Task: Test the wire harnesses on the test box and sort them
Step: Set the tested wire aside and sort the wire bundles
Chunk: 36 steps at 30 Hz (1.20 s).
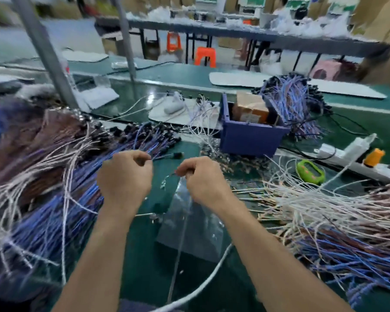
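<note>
1. Left hand: fingers curled, thumb and forefinger pinching a thin harness wire. Its black connector juts free toward 2 o'clock.
2. Right hand: fingers curled, pinching a wire end at its 9 o'clock side, with a small metal terminal dangling below. Blur hides whether this belongs to the same harness.
3. Clear plastic bag: flat on the green bench, at 6 o'clock from the right hand.
4. Blue box: at 1 o'clock from the hands, probably the test box. Thin white leads trail from its 9 o'clock side.
5. Harness piles: left pile at 9 o'clock, right pile at 4 o'clock, and a further bundle behind the box.
6. Technique: grip close behind the connector rather than on bare wire. Draw the harness clear of neighbouring strands before carrying it toward 1 o'clock. Present the plug square to its socket. Keep the terminal end off the piles so that it does not snag.
</note>
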### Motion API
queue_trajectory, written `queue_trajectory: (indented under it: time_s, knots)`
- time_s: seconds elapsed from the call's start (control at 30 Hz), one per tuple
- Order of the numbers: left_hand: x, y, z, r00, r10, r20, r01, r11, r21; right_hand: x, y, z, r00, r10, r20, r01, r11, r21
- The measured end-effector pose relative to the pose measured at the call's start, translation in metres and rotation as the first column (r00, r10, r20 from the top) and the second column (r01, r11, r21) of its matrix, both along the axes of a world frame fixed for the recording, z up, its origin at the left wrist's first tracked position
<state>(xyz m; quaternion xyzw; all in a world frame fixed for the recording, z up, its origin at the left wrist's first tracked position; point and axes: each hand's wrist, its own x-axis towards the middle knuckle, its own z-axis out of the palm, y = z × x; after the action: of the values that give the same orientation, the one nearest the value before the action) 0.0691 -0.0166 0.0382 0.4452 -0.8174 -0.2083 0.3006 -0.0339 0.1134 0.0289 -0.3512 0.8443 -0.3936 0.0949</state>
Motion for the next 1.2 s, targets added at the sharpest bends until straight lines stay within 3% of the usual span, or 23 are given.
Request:
queue_trajectory:
  time_s: [0.23, 0.4, 0.53, 0.7, 0.83, 1.07, 1.2]
  knots:
    - [0.035, -0.052, -0.020, 0.993, 0.086, 0.078, -0.086, 0.996, -0.011, -0.004, -0.085, 0.004, 0.969, 0.242, -0.056, -0.214, 0.928, 0.305]
    - [0.031, -0.054, -0.039, 0.990, 0.086, 0.108, -0.085, 0.996, -0.006, -0.019, -0.109, 0.002, 0.912, 0.354, -0.207, -0.216, 0.843, 0.492]
    - [0.028, -0.057, -0.043, 0.995, 0.077, 0.068, -0.073, 0.996, -0.047, -0.036, -0.121, 0.010, 0.892, 0.409, -0.192, -0.258, 0.810, 0.527]
    - [0.026, -0.057, -0.046, 0.997, 0.060, 0.045, -0.057, 0.996, -0.067, -0.060, -0.131, 0.011, 0.943, 0.141, -0.303, -0.019, 0.928, 0.371]
    - [0.025, -0.057, -0.046, 0.997, 0.067, 0.043, -0.064, 0.996, -0.069, -0.069, -0.129, 0.000, 0.903, 0.262, -0.341, -0.083, 0.884, 0.460]
    - [0.025, -0.057, -0.046, 0.997, 0.073, 0.033, -0.070, 0.995, -0.071, -0.081, -0.120, 0.005, 0.840, 0.321, -0.437, -0.020, 0.824, 0.566]
    - [0.025, -0.057, -0.046, 0.997, 0.072, 0.032, -0.069, 0.994, -0.080, -0.086, -0.113, 0.005, 0.890, 0.338, -0.305, -0.114, 0.814, 0.570]
